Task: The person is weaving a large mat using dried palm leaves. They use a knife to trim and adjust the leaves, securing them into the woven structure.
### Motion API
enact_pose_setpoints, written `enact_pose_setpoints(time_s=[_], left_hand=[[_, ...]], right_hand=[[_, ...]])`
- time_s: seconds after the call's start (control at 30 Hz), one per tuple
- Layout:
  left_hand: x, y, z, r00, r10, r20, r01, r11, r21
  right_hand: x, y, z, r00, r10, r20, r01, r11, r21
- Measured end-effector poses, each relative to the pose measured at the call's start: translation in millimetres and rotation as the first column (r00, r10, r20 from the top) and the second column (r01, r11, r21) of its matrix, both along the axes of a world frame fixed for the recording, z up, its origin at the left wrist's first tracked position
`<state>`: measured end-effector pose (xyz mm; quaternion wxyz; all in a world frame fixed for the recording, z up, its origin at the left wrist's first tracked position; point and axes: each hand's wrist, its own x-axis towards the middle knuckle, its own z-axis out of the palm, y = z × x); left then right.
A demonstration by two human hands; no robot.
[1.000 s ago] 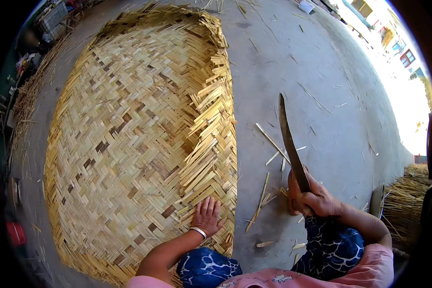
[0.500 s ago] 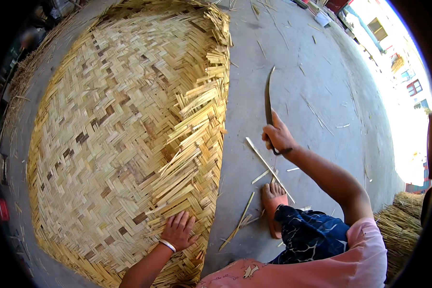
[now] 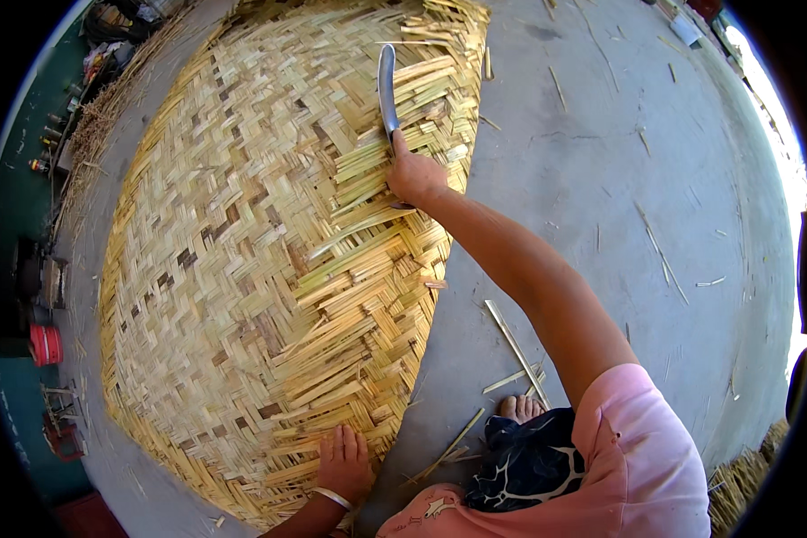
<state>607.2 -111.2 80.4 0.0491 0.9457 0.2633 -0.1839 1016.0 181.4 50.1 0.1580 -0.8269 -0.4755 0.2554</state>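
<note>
A large woven straw mat (image 3: 242,224) in a slanting weave of pale, yellow and brown strips lies on the floor. Loose strip ends lie folded over in layers along its right border. My right hand (image 3: 417,177) grips the handle of a sickle (image 3: 387,90) over the far part of that border. Its slim, curved blade points away from me, above the strips; whether it touches them I cannot tell. Near the close right corner, my left hand (image 3: 345,464) rests flat on the mat, fingers outstretched, holding nothing. A pale band circles that wrist.
Cut strips (image 3: 516,350) lie on the grey floor (image 3: 583,170) beside my foot (image 3: 520,409). Along the left wall stand a red round item (image 3: 45,345) and assorted clutter. A straw bundle (image 3: 740,489) sits at the lower right.
My right hand has swung the sickle leftward and forward, from above the bare floor to above the mat's border. My left hand stays on the mat. The whole view has shifted.
</note>
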Motion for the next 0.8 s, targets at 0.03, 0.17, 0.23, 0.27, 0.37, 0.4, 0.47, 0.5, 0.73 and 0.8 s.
enact_pose_setpoints(time_s=[0.03,0.17,0.23,0.27,0.37,0.4,0.47,0.5,0.73,0.8], left_hand=[[24,2,19,1.0,0.022,-0.014,-0.023,0.999,-0.041],[111,36,42,0.971,0.229,0.065,-0.193,0.915,-0.353],[148,80,31,0.915,0.227,0.334,-0.195,0.973,-0.128],[159,104,23,0.898,0.32,0.304,-0.292,0.947,-0.134],[171,159,7,0.782,0.611,0.124,-0.566,0.78,-0.268],[172,169,-1,0.776,0.63,0.045,-0.581,0.74,-0.337],[170,185,-19,0.758,0.643,-0.111,-0.612,0.642,-0.462],[169,187,-32,0.759,0.638,-0.132,-0.614,0.633,-0.471],[186,194,-45,0.71,0.606,-0.358,-0.69,0.5,-0.523],[190,195,-43,0.7,0.585,-0.409,-0.711,0.518,-0.476]], right_hand=[[3,-1,-11,1.0,0.002,-0.001,-0.002,1.0,0.006],[23,-3,-33,0.999,0.034,0.024,-0.035,0.999,0.022],[24,-2,-46,0.999,0.032,-0.001,-0.032,0.994,0.102],[25,-5,-52,0.999,0.038,0.02,-0.041,0.992,0.123],[24,-8,-52,0.998,0.058,0.027,-0.061,0.987,0.15],[24,-7,-52,0.998,0.059,0.026,-0.062,0.986,0.154],[25,-7,-53,0.997,0.062,0.039,-0.067,0.985,0.158],[24,-7,-53,0.997,0.065,0.045,-0.072,0.984,0.16],[27,-8,-50,0.996,0.088,0.027,-0.09,0.989,0.115],[28,-8,-55,0.997,0.074,0.02,-0.076,0.987,0.14]])
